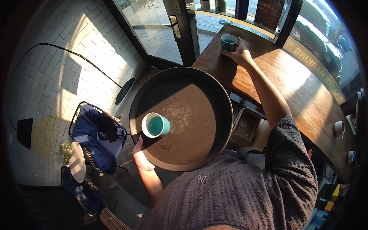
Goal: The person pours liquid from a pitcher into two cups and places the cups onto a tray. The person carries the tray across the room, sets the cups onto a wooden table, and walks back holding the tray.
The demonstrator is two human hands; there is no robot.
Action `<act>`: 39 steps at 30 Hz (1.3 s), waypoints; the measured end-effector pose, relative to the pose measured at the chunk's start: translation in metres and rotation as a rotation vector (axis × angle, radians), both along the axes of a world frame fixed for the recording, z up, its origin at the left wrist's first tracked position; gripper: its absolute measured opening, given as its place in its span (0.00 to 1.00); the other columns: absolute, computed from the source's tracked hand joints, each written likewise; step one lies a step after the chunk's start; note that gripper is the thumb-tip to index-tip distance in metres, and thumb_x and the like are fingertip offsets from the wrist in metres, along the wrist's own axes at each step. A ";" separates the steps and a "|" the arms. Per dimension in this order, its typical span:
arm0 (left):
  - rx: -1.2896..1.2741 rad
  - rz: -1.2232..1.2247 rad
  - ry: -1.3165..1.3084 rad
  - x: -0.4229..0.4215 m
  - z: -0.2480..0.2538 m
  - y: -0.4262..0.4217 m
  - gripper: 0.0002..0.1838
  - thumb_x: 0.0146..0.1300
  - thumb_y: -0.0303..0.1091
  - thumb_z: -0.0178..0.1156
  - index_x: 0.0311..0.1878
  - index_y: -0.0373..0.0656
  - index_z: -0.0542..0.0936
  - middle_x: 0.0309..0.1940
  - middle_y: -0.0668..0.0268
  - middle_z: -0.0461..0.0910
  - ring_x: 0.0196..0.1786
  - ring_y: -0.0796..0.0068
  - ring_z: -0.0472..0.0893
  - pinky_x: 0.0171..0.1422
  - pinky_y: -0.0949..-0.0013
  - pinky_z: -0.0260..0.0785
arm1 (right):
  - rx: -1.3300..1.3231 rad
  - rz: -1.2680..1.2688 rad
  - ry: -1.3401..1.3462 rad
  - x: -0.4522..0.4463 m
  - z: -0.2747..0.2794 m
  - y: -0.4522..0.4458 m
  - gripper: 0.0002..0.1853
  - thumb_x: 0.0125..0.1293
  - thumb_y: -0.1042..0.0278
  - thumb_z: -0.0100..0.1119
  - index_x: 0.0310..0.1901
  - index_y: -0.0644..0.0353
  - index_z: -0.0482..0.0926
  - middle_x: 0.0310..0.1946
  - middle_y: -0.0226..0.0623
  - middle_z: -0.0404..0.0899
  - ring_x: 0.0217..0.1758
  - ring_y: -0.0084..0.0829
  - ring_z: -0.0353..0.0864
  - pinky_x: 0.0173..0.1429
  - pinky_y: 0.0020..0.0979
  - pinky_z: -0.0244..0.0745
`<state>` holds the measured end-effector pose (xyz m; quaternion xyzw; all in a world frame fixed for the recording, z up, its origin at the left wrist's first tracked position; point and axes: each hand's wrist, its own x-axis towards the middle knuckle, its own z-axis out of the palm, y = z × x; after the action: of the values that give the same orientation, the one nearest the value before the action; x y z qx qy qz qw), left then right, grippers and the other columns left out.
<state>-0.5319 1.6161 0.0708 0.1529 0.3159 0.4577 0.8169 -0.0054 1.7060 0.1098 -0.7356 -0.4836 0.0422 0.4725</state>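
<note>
My left hand [142,158] supports a round brown serving tray [191,126] at its left edge. Its thumb lies at the rim, and the other fingers are hidden beneath. On the tray, close to that thumb, stands a teal cup [165,125] with a white inside. My right arm reaches out to the far end of a wooden table [264,73]. There my right hand [241,55] is closed around a dark green cup [228,45] with a pale rim, at the tabletop.
A white cup [339,128] sits farther along the table. Beneath it is an open cardboard box [245,124]. To the left are chairs with navy cushions [94,134] and a small round table [77,163] by a white brick wall. A glass door [153,30] stands ahead.
</note>
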 end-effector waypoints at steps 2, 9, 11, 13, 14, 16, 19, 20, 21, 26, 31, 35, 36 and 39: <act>0.050 0.062 0.144 0.011 0.006 -0.005 0.26 0.71 0.44 0.55 0.66 0.37 0.73 0.61 0.53 0.78 0.62 0.52 0.78 0.67 0.49 0.70 | -0.120 -0.077 -0.147 -0.002 0.011 -0.013 0.60 0.45 0.38 0.79 0.71 0.67 0.59 0.57 0.58 0.77 0.61 0.47 0.79 0.66 0.40 0.73; 0.025 -0.205 -0.237 0.056 0.019 -0.025 0.24 0.73 0.44 0.54 0.62 0.35 0.76 0.58 0.53 0.81 0.61 0.55 0.80 0.67 0.53 0.72 | 0.149 0.201 -0.110 -0.079 0.071 -0.137 0.31 0.57 0.56 0.75 0.61 0.57 0.76 0.53 0.41 0.80 0.54 0.37 0.82 0.58 0.36 0.76; -0.038 -0.121 -0.059 0.064 0.011 -0.028 0.22 0.73 0.44 0.54 0.59 0.35 0.79 0.55 0.53 0.83 0.58 0.56 0.82 0.66 0.54 0.73 | 0.138 0.420 -0.112 -0.104 0.088 -0.162 0.30 0.54 0.62 0.77 0.59 0.56 0.78 0.51 0.38 0.80 0.52 0.34 0.82 0.57 0.36 0.77; -0.102 -0.116 0.028 0.080 0.016 -0.033 0.22 0.72 0.43 0.54 0.57 0.34 0.79 0.52 0.53 0.84 0.53 0.56 0.84 0.62 0.54 0.76 | 0.056 0.647 -0.060 -0.115 0.095 -0.178 0.37 0.50 0.63 0.79 0.64 0.56 0.74 0.55 0.38 0.79 0.53 0.33 0.81 0.58 0.35 0.76; -0.104 -0.121 0.033 0.087 0.018 -0.036 0.22 0.72 0.43 0.54 0.57 0.34 0.79 0.52 0.53 0.84 0.53 0.56 0.84 0.62 0.54 0.76 | 0.019 0.746 -0.035 -0.116 0.096 -0.184 0.41 0.49 0.64 0.80 0.66 0.55 0.72 0.56 0.36 0.79 0.55 0.31 0.80 0.58 0.33 0.74; -0.147 -0.229 -0.021 0.104 0.026 -0.044 0.21 0.72 0.43 0.53 0.57 0.35 0.79 0.51 0.53 0.85 0.50 0.55 0.85 0.60 0.54 0.78 | -0.089 0.844 -0.046 -0.118 0.096 -0.194 0.46 0.48 0.60 0.80 0.69 0.58 0.66 0.56 0.43 0.77 0.57 0.39 0.79 0.65 0.38 0.74; -0.146 -0.240 0.000 0.139 0.038 -0.066 0.21 0.73 0.41 0.51 0.59 0.35 0.78 0.54 0.54 0.83 0.54 0.56 0.84 0.62 0.54 0.76 | -0.147 0.897 0.006 -0.114 0.083 -0.213 0.47 0.48 0.58 0.80 0.69 0.59 0.64 0.59 0.46 0.77 0.63 0.45 0.77 0.67 0.41 0.72; -0.154 -0.226 0.006 0.147 0.038 -0.069 0.20 0.74 0.40 0.50 0.59 0.35 0.77 0.55 0.54 0.83 0.55 0.56 0.83 0.63 0.54 0.75 | -0.139 0.908 0.019 -0.112 0.079 -0.220 0.46 0.48 0.58 0.79 0.68 0.59 0.65 0.59 0.46 0.77 0.63 0.46 0.77 0.67 0.42 0.72; -0.123 -0.230 -0.015 0.149 0.024 -0.070 0.22 0.74 0.40 0.49 0.62 0.34 0.75 0.58 0.50 0.80 0.58 0.54 0.81 0.66 0.51 0.73 | -0.135 0.884 0.033 -0.110 0.074 -0.228 0.46 0.48 0.58 0.79 0.68 0.59 0.65 0.59 0.46 0.77 0.63 0.46 0.77 0.67 0.42 0.72; -0.016 -0.378 0.058 0.178 0.035 -0.098 0.24 0.76 0.43 0.47 0.66 0.35 0.70 0.59 0.50 0.78 0.59 0.53 0.80 0.65 0.50 0.73 | -0.084 0.734 0.076 -0.111 0.057 -0.277 0.41 0.48 0.58 0.79 0.62 0.60 0.68 0.53 0.49 0.80 0.58 0.52 0.79 0.61 0.44 0.75; -0.054 -0.543 -0.052 0.192 0.035 -0.120 0.23 0.76 0.41 0.47 0.66 0.35 0.70 0.61 0.52 0.77 0.60 0.56 0.80 0.67 0.54 0.73 | -0.055 0.567 0.084 -0.125 0.051 -0.325 0.40 0.47 0.57 0.80 0.60 0.60 0.70 0.50 0.48 0.82 0.55 0.51 0.81 0.57 0.43 0.77; -0.100 -0.631 -0.118 0.174 0.016 -0.125 0.23 0.77 0.41 0.47 0.66 0.35 0.71 0.61 0.53 0.78 0.61 0.56 0.80 0.66 0.53 0.73 | -0.057 0.405 0.157 -0.134 0.057 -0.360 0.40 0.47 0.57 0.82 0.59 0.63 0.71 0.45 0.48 0.85 0.51 0.43 0.86 0.57 0.37 0.79; -0.127 -0.638 -0.113 0.167 0.012 -0.127 0.22 0.77 0.40 0.47 0.65 0.36 0.72 0.60 0.54 0.78 0.60 0.56 0.80 0.66 0.53 0.73 | -0.039 0.356 0.133 -0.133 0.058 -0.368 0.40 0.46 0.57 0.83 0.59 0.65 0.72 0.45 0.48 0.84 0.51 0.39 0.86 0.57 0.36 0.78; -0.157 -0.619 -0.063 0.144 0.001 -0.132 0.21 0.77 0.40 0.48 0.63 0.36 0.74 0.58 0.55 0.80 0.58 0.58 0.82 0.65 0.54 0.74 | -0.042 0.168 0.222 -0.127 0.080 -0.394 0.40 0.44 0.58 0.84 0.57 0.64 0.75 0.47 0.40 0.83 0.52 0.29 0.83 0.60 0.32 0.76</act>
<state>-0.3882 1.4840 0.0716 0.1638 0.2635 0.1661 0.9360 -0.1323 1.3118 0.1899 -0.6931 -0.4873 0.1730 0.5022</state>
